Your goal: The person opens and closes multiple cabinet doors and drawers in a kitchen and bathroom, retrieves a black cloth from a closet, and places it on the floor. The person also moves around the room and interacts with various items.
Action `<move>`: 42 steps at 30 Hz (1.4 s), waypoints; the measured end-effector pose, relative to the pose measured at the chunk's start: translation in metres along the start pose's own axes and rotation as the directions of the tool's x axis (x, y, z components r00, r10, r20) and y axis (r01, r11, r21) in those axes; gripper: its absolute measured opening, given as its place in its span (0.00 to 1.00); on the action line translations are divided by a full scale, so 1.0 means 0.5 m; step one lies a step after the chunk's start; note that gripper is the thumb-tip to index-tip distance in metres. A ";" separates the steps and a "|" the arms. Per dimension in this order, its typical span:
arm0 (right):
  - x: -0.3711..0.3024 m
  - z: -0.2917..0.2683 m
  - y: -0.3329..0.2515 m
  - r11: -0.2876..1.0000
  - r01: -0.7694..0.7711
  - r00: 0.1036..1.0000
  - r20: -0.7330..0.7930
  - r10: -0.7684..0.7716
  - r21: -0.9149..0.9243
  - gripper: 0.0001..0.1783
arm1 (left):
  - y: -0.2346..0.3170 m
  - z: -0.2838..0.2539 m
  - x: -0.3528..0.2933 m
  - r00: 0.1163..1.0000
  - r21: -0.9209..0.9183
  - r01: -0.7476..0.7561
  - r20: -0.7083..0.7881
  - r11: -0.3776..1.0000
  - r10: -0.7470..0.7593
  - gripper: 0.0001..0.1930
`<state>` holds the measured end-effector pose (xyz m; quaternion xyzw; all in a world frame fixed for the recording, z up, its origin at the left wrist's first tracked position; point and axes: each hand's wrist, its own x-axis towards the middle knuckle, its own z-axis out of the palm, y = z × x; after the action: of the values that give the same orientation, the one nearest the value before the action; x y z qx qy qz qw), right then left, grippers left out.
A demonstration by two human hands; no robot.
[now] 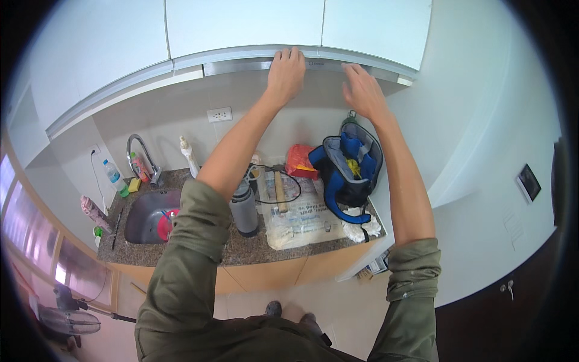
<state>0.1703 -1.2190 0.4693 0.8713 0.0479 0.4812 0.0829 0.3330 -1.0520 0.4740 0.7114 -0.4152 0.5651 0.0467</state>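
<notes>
Both my arms are raised to a slim range hood [241, 66] with a metal front strip, beneath white wall cabinets [244, 24]. My left hand [286, 75] has its fingers bent over the hood's front at the cabinet's lower edge; the fingertips are hidden. To its right, my right hand [365, 90] is at the same strip, thumb and fingers apart and fingertips touching or very near it. Nothing loose shows in either hand. Below on the counter are an unzipped blue and black bag [347, 166], a red package [301, 161] and a grey bottle [243, 211].
Plastic sheeting [304, 220] covers part of the granite counter, with a wooden-handled tool [280, 192] on it. A sink [142, 211] with a curved faucet [140, 145] lies left, near a clear bottle [114, 177]. A fan [69, 320] stands at lower left.
</notes>
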 end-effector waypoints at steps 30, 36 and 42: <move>-0.136 -0.135 0.073 0.898 0.018 0.793 -0.554 0.255 0.439 0.19 | -0.068 -0.335 -0.316 0.577 -0.710 0.079 -0.539 0.700 -0.613 0.25; -0.117 -0.093 0.054 0.897 0.033 0.793 -0.558 0.245 0.441 0.16 | -0.019 -0.364 -0.268 0.765 -0.457 0.230 -0.461 0.859 -0.450 0.10; -0.063 -0.016 0.050 0.948 0.041 0.869 -0.479 0.122 0.316 0.13 | 0.032 -0.275 -0.123 0.927 -0.377 0.122 -0.287 0.918 -0.241 0.10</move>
<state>0.1469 -1.2479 0.4522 0.7225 0.1256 0.6748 -0.0827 0.2166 -0.9557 0.4646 0.6233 -0.4275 0.5848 0.2946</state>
